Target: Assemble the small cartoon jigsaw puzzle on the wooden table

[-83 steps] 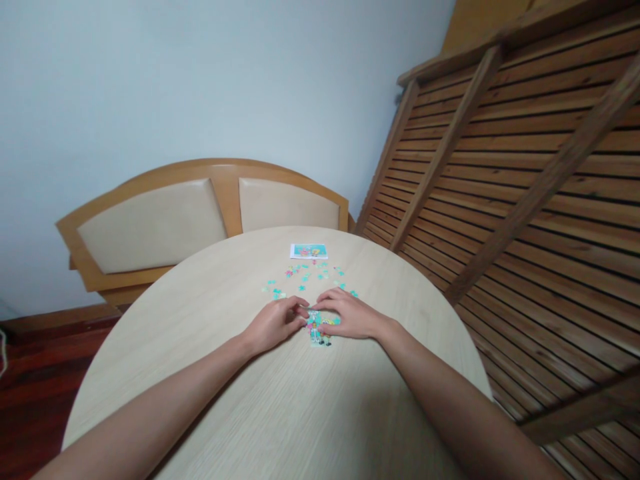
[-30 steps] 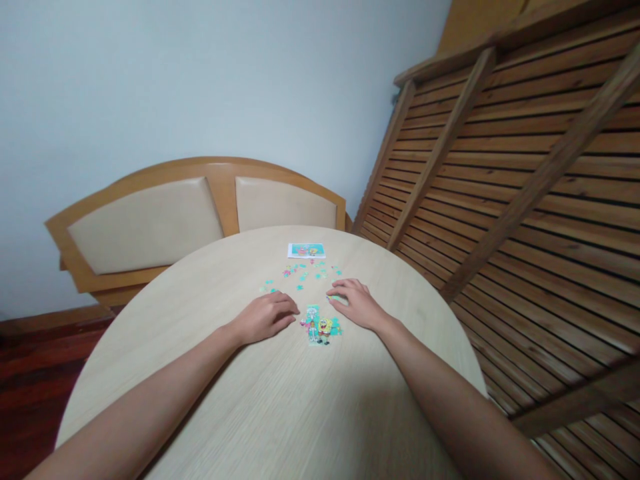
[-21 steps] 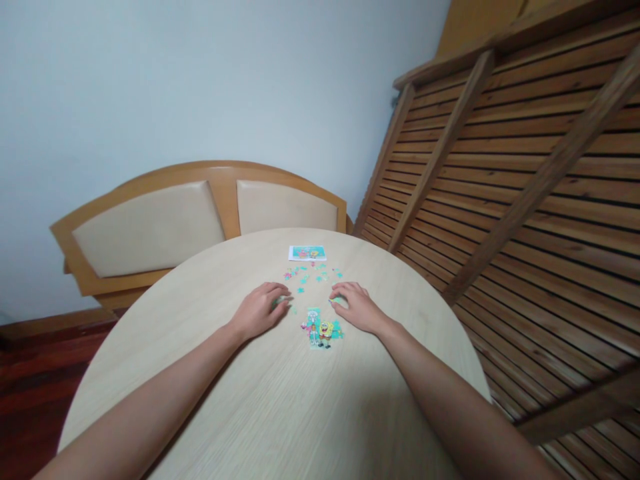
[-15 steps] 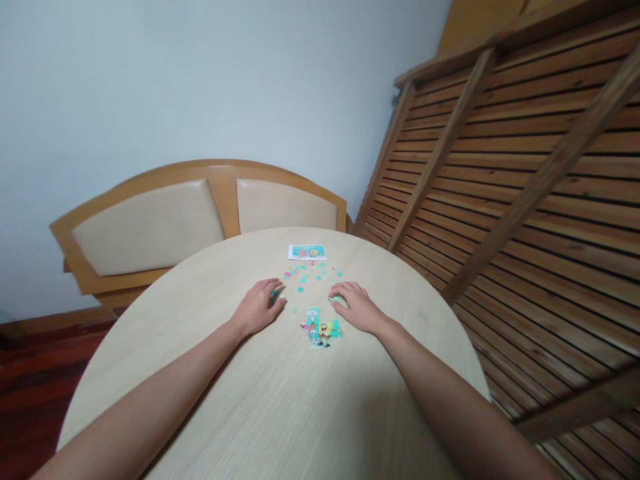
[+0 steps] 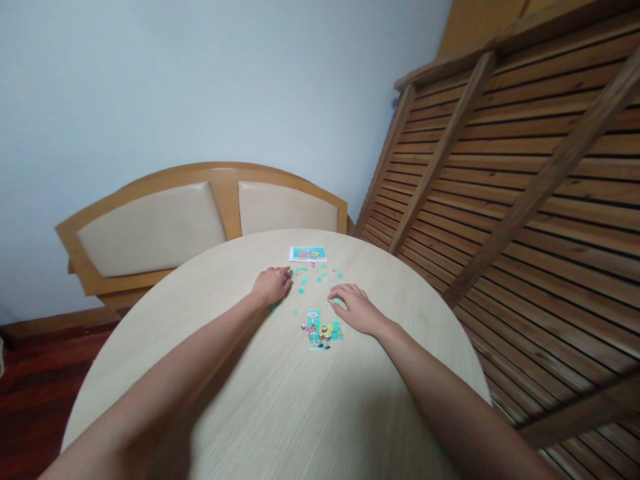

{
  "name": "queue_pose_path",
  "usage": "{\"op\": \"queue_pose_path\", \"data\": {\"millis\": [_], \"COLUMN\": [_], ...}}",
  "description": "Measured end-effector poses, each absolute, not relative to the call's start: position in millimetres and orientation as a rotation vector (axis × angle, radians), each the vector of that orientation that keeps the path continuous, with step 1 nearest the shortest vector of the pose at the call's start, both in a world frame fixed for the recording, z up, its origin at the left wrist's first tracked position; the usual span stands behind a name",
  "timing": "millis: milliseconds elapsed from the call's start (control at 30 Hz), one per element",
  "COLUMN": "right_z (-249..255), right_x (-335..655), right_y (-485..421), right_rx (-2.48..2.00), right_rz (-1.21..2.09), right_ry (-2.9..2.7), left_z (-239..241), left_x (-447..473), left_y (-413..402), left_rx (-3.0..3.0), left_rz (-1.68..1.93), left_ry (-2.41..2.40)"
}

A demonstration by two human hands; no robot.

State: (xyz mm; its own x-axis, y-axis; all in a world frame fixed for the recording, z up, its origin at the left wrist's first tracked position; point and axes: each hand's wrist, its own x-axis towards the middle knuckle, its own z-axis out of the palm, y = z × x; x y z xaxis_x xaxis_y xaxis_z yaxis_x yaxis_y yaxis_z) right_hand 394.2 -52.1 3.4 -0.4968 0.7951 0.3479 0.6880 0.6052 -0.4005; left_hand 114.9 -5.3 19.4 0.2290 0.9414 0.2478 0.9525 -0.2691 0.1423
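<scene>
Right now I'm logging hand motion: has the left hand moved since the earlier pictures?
Yes: judged against the printed picture sheet, the left hand has moved forward, nearer to it.

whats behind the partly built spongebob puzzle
Beyond the partly built SpongeBob puzzle, loose teal and pink pieces lie scattered, with a printed picture sheet farther back. What lies directly beneath the left hand and right hand is covered.

Tabletop (image 5: pixel 295 387) faced in matt woodgrain; from it, slatted frame (image 5: pixel 490 200) at two o'clock built of wood, headboard (image 5: pixel 200 227) at eleven smoothly padded.
</scene>
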Motion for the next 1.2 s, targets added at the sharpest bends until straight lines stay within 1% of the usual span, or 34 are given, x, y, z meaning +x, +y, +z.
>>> {"op": "queue_pose_path", "data": {"millis": [167,367,600,667,733,800,900,1067,1133,1200], "right_z": [2.7,3.8,3.4,3.3,4.8,8.8,19.2,35.2,35.7,32.7], "right_x": [395.5,395.9,395.1,395.5,394.8,391.4,379.3,352.1,346.5,345.8], "right_y": [-51.4,-51.9,-52.5,-52.5,-53.9,-57.9,-70.4,-94.1,-97.1,-95.4], "right_rx": [-1.177,-1.177,-1.179,-1.184,-1.176,-1.147,-1.073,-0.904,-0.906,-0.931], "right_rz": [0.298,0.296,0.267,0.257,0.243,0.24,0.315,0.59,0.653,0.685], "right_ry": [-2.33,-2.332,-2.34,-2.336,-2.329,-2.313,-2.276,-2.208,-2.175,-2.149], "left_z": [16.2,16.6,17.2,15.1,12.5,10.3,9.4,13.0,13.8,13.1], "left_x": [120.9,114.0,113.2,118.7,125.9,132.9,140.2,144.8,145.6,145.0], "left_y": [-0.2,-13.6,-42.4,-53.1,-65.4,-79.1,-98.5,-114.1,-114.8,-114.2], "left_rx": [-2.471,-2.614,-2.775,-2.811,-2.858,-2.856,-2.778,-2.837,-2.859,-2.876], "left_rz": [-0.523,-0.68,-0.986,-1.131,-1.561,-1.847,-2.039,-2.158,-2.207,-2.181], "left_ry": [-1.907,-1.886,-1.875,-1.903,-1.98,-2.014,-2.016,-1.98,-1.973,-1.995]}}
